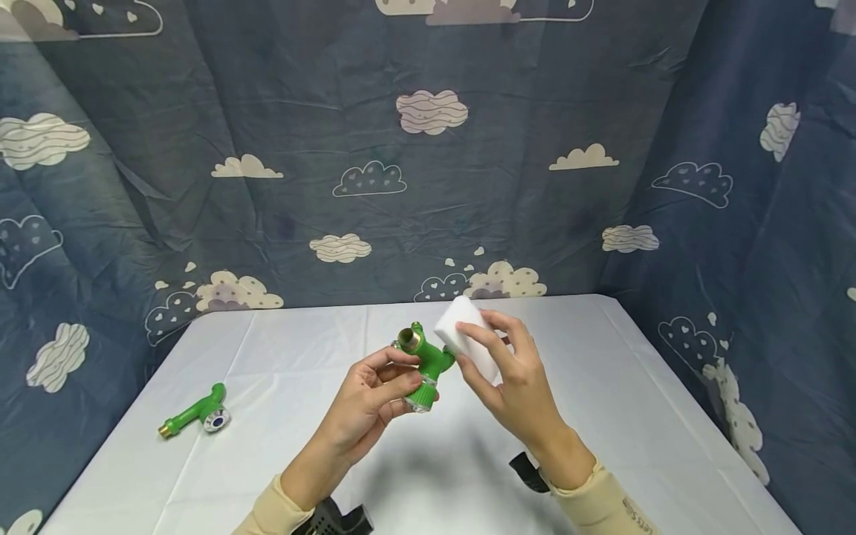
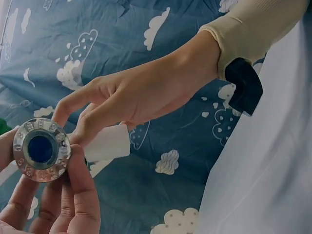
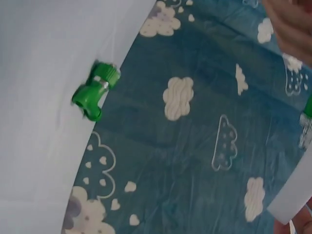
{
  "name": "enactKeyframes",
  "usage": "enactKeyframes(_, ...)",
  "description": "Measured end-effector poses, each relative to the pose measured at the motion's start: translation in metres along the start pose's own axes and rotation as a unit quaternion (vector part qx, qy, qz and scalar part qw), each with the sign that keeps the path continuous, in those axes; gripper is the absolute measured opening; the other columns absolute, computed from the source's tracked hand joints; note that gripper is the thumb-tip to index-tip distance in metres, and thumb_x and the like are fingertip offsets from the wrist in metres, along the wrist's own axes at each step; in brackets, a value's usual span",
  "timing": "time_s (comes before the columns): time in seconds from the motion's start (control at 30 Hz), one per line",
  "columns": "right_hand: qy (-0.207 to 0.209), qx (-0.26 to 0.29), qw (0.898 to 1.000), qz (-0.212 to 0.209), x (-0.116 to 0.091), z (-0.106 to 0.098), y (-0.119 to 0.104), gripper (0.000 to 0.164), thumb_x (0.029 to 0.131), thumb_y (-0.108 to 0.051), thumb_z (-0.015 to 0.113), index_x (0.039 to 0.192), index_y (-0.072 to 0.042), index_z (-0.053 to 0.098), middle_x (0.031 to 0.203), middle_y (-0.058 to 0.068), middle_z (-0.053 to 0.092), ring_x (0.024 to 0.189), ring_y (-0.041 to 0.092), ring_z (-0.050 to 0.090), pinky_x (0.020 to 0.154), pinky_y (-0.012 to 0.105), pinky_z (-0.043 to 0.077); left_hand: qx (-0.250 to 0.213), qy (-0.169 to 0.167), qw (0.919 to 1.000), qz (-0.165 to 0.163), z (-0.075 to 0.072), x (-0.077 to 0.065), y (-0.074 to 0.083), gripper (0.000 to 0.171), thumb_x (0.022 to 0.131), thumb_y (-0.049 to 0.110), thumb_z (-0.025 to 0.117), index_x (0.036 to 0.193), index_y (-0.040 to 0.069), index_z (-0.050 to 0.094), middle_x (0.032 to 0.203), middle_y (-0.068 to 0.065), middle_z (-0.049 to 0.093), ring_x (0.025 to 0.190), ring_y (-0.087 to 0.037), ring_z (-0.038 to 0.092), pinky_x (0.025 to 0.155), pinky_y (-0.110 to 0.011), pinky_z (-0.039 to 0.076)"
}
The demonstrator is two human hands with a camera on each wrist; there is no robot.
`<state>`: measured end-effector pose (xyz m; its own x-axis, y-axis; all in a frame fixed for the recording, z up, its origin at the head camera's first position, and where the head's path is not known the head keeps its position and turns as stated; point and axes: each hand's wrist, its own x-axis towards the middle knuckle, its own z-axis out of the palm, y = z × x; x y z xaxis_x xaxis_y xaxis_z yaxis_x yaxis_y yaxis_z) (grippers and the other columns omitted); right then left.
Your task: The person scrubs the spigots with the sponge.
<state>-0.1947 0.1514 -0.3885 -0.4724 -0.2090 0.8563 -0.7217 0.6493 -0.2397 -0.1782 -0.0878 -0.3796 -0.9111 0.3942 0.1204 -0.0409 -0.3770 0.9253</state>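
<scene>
Both hands are engaged above the table, each occupied with one object. Left hand [image 1: 374, 397] pinches a green tap [image 1: 435, 362] between thumb and fingers; right hand [image 1: 515, 371] pinches a white block [image 1: 468, 316] between thumb and fingertips. Count: two hands, two green taps, one white block. The held tap is raised off the tabletop, near the middle of the head view and just left of the block. Whether the block touches the tap's right side cannot be told. Brass mouth of the held tap faces up toward the head camera; its long axis, from mouth to curved spout, slants from upper left to lower right, with the spout toward the block. Its ribbed handle points down toward the person, and its clear disc [image 2: 41, 148], blue at the centre, faces the left wrist camera. The block's long axis also slants from upper left to lower right. Second tap [image 1: 198, 410] lies on the white-covered table [image 1: 267, 364], well apart to the left, brass end toward lower left, curved end toward upper right, disc toward the near side. Two dark wrist devices [image 1: 337, 520] show, one at each beige sleeve [image 1: 277, 509]. Behind the table hangs a blue backdrop [image 1: 294, 96] printed with pale clouds.
</scene>
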Motion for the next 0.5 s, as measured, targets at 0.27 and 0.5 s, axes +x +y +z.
enactKeyframes(0.27,0.011,0.048,0.997,0.061,0.004,-0.012,0.008,0.048,0.088,-0.005,0.082,0.134,-0.016,0.071,0.14,0.017,0.061,0.117,0.033,0.066,0.075,0.044,0.063,0.02,0.002,0.9998,0.009,-0.01,0.0,0.005,0.027,0.104,0.005,0.066,0.127,0.018,0.071,0.121,0.002,0.075,0.1,-0.019,0.079,0.083,-0.035,0.068)
enactKeyframes(0.5,-0.006,0.088,0.996,-0.022,0.006,-0.011,-0.023,0.031,0.1,-0.026,0.075,0.13,-0.015,0.073,0.137,0.018,0.062,0.117,0.032,0.064,0.076,0.037,0.062,0.019,0.017,0.9995,0.016,-0.008,0.0,0.009,0.031,0.104,0.004,0.068,0.134,0.013,0.066,0.117,0.002,0.074,0.102,-0.019,0.08,0.083,-0.037,0.069)
